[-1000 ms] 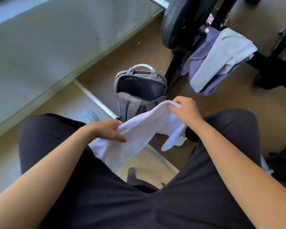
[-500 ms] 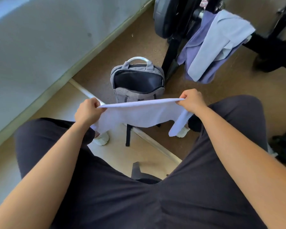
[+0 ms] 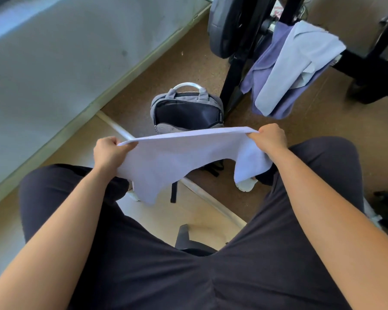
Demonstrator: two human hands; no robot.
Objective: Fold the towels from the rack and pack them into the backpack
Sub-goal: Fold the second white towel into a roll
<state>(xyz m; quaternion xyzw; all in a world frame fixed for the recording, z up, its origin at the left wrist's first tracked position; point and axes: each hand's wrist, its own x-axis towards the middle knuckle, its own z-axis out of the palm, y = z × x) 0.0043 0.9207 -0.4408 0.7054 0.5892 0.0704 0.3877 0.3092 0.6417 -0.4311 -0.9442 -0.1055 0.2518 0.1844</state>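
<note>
I hold a white towel (image 3: pixel 177 157) stretched out in front of me, above my knees. My left hand (image 3: pixel 109 152) grips its left corner and my right hand (image 3: pixel 270 139) grips its right corner. The towel's lower edge hangs loose in uneven flaps. Behind it on the floor stands a grey backpack (image 3: pixel 186 108), unzipped, its dark inside showing and its lower half hidden by the towel. On the black rack (image 3: pixel 233 86) at the upper right hang a purple towel (image 3: pixel 264 63) and a pale blue towel (image 3: pixel 293 61) draped over it.
A black weight plate (image 3: pixel 224 25) sits on the rack above the backpack. A grey wall (image 3: pixel 65 52) runs along the left. My legs in dark trousers fill the lower view, with white shoes (image 3: pixel 245 185) on the brown floor and a pale floor strip (image 3: pixel 206 195) between them.
My hands have moved apart and pulled the bunched towel taut between them; since half a second ago they spread a little wider and the view shifted slightly.
</note>
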